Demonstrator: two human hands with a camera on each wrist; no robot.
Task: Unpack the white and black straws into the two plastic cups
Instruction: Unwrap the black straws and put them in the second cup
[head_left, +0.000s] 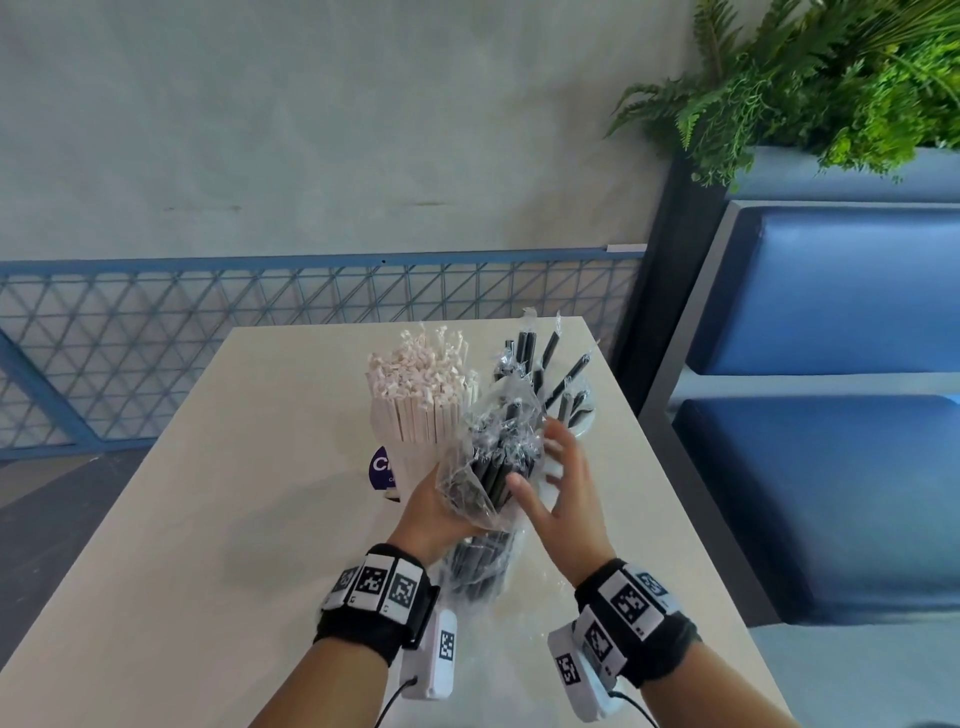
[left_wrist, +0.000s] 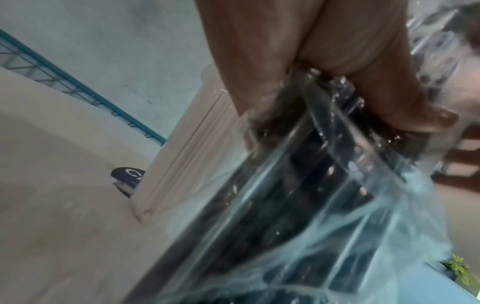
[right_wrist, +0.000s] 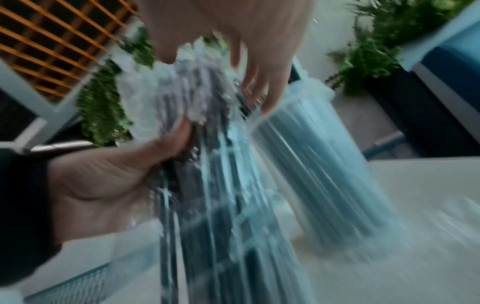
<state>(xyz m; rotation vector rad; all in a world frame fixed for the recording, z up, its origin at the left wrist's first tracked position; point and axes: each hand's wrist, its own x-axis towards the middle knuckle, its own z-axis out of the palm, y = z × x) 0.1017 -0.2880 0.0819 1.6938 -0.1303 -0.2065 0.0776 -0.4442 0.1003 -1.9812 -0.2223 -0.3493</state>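
My left hand (head_left: 436, 512) grips a clear plastic bag of black straws (head_left: 491, 467) around its middle, held upright above the table; the left wrist view shows my fingers (left_wrist: 262, 88) curled round the bag (left_wrist: 298, 205). My right hand (head_left: 553, 470) is beside the bag's right side with fingers spread, holding nothing; its fingertips (right_wrist: 259, 92) are at the crumpled bag top (right_wrist: 182, 86), contact unclear through the blur. Paper-wrapped white straws (head_left: 415, 397) stand packed in a cup with a purple logo (head_left: 381, 467). A few wrapped black straws (head_left: 550, 364) stand in a second cup (head_left: 584, 423) behind my right hand.
The pale table (head_left: 208, 519) ends at a blue mesh railing (head_left: 208, 332) at the back. A blue padded bench (head_left: 831, 415) runs along the right, with green plants (head_left: 805, 88) above it. Bare tabletop lies to the left of the cups.
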